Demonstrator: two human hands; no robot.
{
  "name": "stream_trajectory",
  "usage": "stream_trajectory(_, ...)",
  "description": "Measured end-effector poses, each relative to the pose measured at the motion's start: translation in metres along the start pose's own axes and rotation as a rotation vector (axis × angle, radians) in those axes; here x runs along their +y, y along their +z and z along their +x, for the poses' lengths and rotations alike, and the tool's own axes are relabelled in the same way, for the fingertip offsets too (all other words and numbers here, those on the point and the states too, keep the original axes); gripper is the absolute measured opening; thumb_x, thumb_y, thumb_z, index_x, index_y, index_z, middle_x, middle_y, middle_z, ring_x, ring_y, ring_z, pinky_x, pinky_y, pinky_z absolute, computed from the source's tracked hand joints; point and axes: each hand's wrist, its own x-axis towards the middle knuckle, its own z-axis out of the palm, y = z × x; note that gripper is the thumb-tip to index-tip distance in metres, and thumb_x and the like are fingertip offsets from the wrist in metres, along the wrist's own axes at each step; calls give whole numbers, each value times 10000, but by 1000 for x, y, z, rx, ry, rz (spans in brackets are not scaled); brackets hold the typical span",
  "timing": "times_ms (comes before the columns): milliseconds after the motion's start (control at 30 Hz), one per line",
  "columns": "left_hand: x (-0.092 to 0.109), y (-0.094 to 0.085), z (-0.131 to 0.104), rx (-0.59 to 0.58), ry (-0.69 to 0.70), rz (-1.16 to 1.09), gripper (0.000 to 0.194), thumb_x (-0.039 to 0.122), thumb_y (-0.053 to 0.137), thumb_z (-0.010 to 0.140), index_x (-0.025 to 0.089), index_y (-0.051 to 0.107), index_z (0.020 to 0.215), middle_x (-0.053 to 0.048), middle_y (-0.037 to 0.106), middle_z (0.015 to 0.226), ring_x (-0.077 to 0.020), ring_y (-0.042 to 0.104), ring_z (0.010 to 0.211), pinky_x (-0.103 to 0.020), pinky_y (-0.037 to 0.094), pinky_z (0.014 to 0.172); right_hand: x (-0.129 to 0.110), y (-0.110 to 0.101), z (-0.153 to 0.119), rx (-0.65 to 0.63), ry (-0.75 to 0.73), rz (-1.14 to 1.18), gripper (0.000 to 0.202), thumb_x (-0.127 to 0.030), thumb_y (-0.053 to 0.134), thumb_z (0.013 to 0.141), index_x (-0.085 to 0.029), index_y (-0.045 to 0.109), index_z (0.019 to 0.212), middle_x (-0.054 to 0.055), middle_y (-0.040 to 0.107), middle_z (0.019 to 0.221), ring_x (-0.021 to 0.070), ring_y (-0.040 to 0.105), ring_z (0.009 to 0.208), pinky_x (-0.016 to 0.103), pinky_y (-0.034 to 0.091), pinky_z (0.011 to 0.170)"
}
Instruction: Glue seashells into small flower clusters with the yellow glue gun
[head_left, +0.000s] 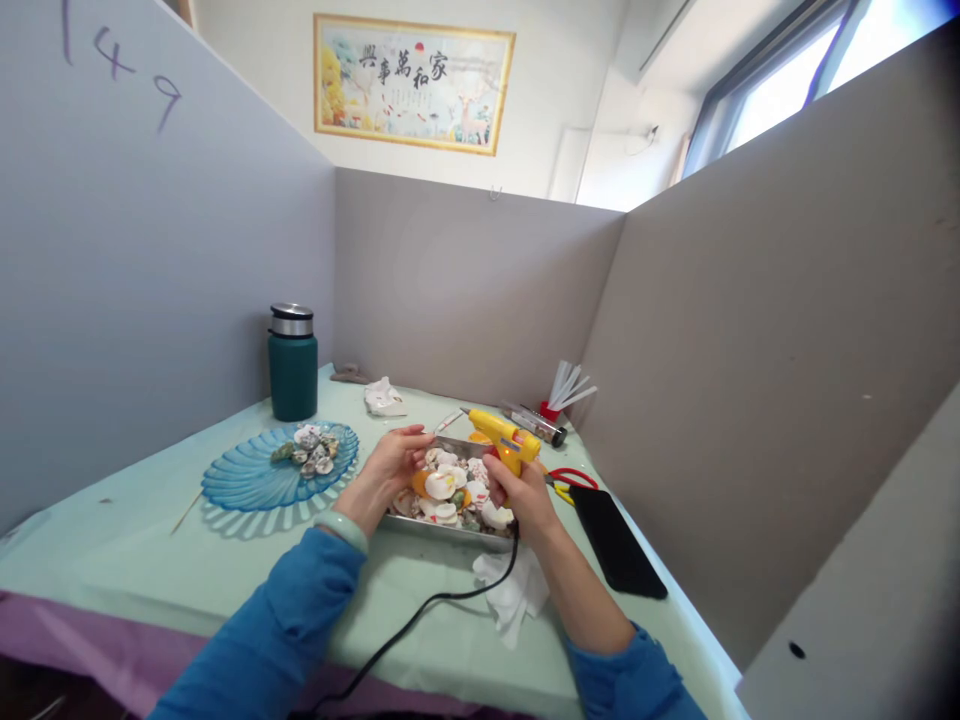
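Note:
My right hand (517,492) is wrapped round the handle of a yellow glue gun (504,436), whose nozzle points left and whose black cord hangs down over the table. Close to the nozzle, at the tray's left side, is my left hand (396,462), fingers bent together near a small whitish piece (448,421); whether they grip it is too small to tell. Between and below my hands lies a metal tray (450,535) filled with shells (445,482), white, orange and greenish. On the left, a blue scalloped glass plate (244,470) holds a cluster of shells (309,450).
A green bottle (293,370) stands behind the plate. Crumpled tissues (385,397) lie at the back and front. On the right are a black phone (615,540), red-handled scissors (574,478), a clear tube (534,422) and glue sticks (568,385). Grey partitions (472,280) surround the table.

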Motion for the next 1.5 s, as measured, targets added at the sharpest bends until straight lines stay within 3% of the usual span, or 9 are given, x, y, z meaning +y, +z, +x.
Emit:
stream_trajectory(233,-8,1,2,76,303,304,494,149,711,568,155,428,972,62,565,593,-35,389,343,-178,307,369,6,2,1,25,-86,-189,347,-454,636,754,-124,596,855,-73,431,429,71,366,357,206,322,381)
stream_trajectory(533,-10,2,1,115,493,496,414,192,656,625,182,443,980,62,577,651,-38,421,344,-172,321,360,14,0,4,-4,-113,-353,320,-429,650,732,-145,669,877,13,581,545,171,562,549,246,443,466)
stream_trajectory(633,-11,1,2,141,514,500,408,193,653,626,187,445,977,63,573,650,-41,430,353,-171,344,367,15,0,4,46,-112,-347,321,-425,644,734,-133,669,862,23,586,556,174,568,555,244,443,461)
stream_trajectory(833,-10,0,4,196,511,474,407,186,659,614,187,448,962,53,585,655,-44,437,358,-169,342,364,16,-1,4,6,-114,-365,314,-415,643,733,-135,669,873,18,593,562,173,576,564,238,445,469)
stream_trajectory(967,-10,2,2,158,500,471,418,196,667,612,186,444,966,59,577,649,-39,426,347,-168,337,360,16,-1,4,52,-107,-356,333,-425,636,739,-124,665,879,20,586,557,171,568,554,238,438,459)
stream_trajectory(1133,-10,3,1,152,483,486,423,196,664,610,186,443,971,66,568,640,-38,419,336,-168,323,351,13,0,3,3,-104,-358,339,-434,638,735,-132,666,886,16,585,557,171,566,555,239,439,456)
stream_trajectory(1300,-11,3,1,115,462,450,429,205,686,594,187,444,948,69,577,630,-38,413,331,-170,307,349,13,1,3,59,-100,-337,358,-445,640,730,-120,666,878,14,566,538,165,553,534,238,431,442)
stream_trajectory(1500,-11,1,3,132,472,433,431,204,673,603,184,431,960,65,575,634,-43,418,337,-181,321,350,15,1,4,35,-93,-361,355,-427,651,729,-117,666,902,9,563,535,158,541,515,239,426,447)
